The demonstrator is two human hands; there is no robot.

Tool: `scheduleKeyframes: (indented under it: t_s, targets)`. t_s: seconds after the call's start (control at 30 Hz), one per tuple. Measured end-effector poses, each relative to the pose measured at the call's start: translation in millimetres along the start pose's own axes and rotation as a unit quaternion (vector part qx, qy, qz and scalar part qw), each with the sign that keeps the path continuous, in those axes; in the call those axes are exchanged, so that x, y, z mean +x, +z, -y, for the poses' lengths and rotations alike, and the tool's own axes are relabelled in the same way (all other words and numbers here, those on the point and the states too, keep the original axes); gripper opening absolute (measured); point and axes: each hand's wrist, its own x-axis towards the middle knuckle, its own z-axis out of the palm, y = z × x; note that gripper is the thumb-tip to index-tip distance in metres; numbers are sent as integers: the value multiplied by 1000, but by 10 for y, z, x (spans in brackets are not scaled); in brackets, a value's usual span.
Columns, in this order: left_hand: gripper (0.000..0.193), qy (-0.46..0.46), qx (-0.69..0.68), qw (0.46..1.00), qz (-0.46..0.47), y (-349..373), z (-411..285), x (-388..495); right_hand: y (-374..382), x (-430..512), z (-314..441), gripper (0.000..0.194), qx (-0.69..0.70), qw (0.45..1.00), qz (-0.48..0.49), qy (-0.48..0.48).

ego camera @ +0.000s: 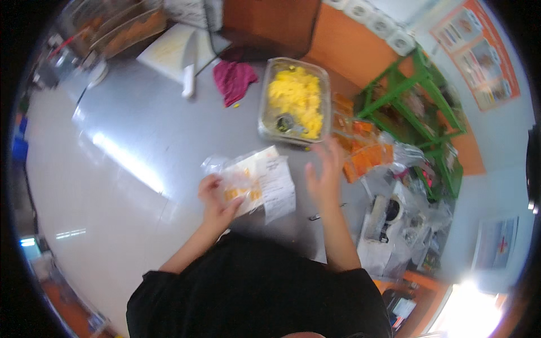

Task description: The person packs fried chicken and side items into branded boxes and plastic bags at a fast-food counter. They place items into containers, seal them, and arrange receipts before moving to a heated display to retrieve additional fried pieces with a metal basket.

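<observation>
My left hand (217,205) grips the left edge of a flat paper packet (250,167) with orange print and a clear plastic bag (216,164) about it. A white printed slip (277,186) lies over the packet's right side. My right hand (326,173) is blurred, its fingers apart, with nothing in it. It is just below the near right corner of a clear plastic tub (265,97). Chopped yellow food (296,95) fills much of the tub, with a metal utensil (289,124) resting in it. Stacked orange packets (367,157) lie to the right of my right hand.
On the metal table (127,114), a white-handled knife (189,78) lies across a white cutting board (162,59). A magenta cloth (234,80) sits left of the tub. At right are a green rack (399,95), a tape roll (392,210) and loose plastic bags (435,215).
</observation>
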Motion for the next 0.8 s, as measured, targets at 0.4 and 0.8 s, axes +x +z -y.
scheduleKeyframes:
  t_s: [0.4,0.8]
  targets:
    - [31,-63,-64,983,-160,160,1562,573,663,28,500,10,-121,963,104,-216]
    - [29,286,-318,896,118,1624,559,-366,-2940,-3182,865,35,-86,870,-224,431]
